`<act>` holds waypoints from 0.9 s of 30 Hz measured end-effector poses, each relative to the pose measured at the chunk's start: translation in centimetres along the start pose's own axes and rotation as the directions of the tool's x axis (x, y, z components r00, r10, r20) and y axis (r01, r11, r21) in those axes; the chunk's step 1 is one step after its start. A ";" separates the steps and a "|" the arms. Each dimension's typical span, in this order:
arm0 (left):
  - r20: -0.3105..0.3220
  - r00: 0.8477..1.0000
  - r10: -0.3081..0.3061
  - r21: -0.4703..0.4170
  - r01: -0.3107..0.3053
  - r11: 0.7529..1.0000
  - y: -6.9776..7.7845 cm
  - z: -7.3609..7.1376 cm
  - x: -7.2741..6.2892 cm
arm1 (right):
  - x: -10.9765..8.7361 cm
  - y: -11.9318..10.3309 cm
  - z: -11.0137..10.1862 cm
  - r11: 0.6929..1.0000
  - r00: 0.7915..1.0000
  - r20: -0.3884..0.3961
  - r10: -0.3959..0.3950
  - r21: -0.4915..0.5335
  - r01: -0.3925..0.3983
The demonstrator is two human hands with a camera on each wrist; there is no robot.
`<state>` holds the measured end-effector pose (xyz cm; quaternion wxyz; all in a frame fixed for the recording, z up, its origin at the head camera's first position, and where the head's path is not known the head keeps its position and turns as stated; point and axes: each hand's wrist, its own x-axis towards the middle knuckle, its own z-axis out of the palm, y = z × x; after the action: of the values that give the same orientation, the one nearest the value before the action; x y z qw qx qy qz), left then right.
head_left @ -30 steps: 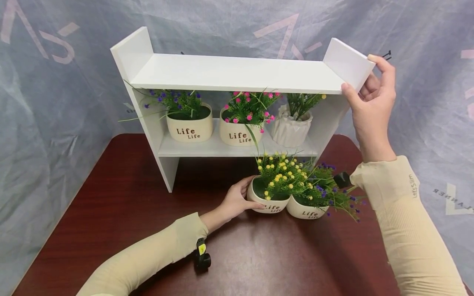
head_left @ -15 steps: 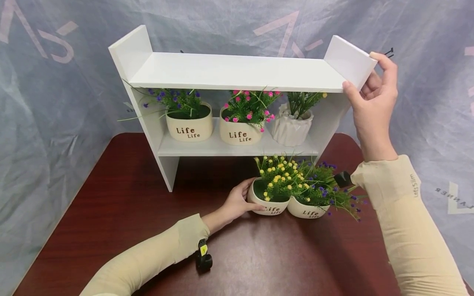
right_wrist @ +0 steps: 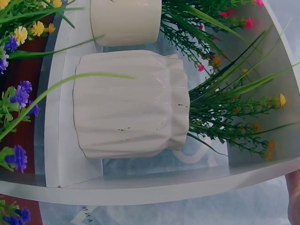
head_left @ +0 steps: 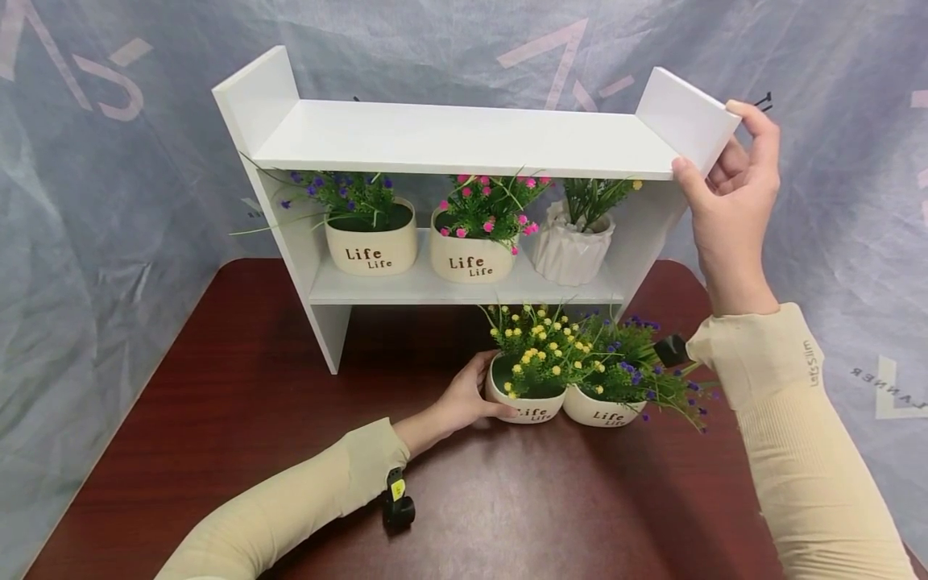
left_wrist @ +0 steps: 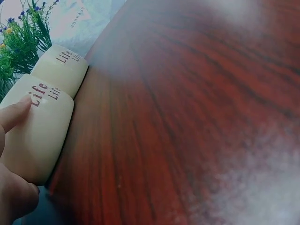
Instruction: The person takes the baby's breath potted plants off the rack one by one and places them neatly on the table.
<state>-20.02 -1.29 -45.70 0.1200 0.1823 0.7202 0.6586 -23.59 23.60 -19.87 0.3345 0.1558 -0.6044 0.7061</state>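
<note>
My left hand (head_left: 458,400) grips the left side of a cream "Life" flowerpot with yellow flowers (head_left: 527,405), thumb across its front. That pot stands on the table beside a second cream pot with purple flowers (head_left: 604,408); the two touch. In the left wrist view, the thumb lies by the lettering of the nearer pot (left_wrist: 37,136). My right hand (head_left: 739,193) pinches the upper right side panel of the white shelf (head_left: 464,141), thumb at its front edge. Only a bit of that hand shows in the right wrist view.
On the shelf's middle board (head_left: 464,293) stand a purple-flowered pot (head_left: 371,246), a pink-flowered pot (head_left: 473,256) and a white ribbed pot (head_left: 573,250). The dark red table (head_left: 507,499) lies beneath. A grey printed cloth (head_left: 435,48) hangs behind.
The yellow flowers have swung slightly left as the left hand tilts or turns their pot a little. The right hand keeps its hold on the shelf, and the view has shifted slightly.
</note>
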 end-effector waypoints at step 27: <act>0.082 0.996 -0.042 0.006 0.042 0.999 1.4 -3.2 -1.7 | -0.1 -0.2 0.1 1.000 1.000 -0.007 0.018 0.015 -0.017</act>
<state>-19.63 -4.77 -44.06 0.1628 0.1943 0.7197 0.6464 -23.41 23.53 -19.77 0.3292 0.1505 -0.5995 0.7138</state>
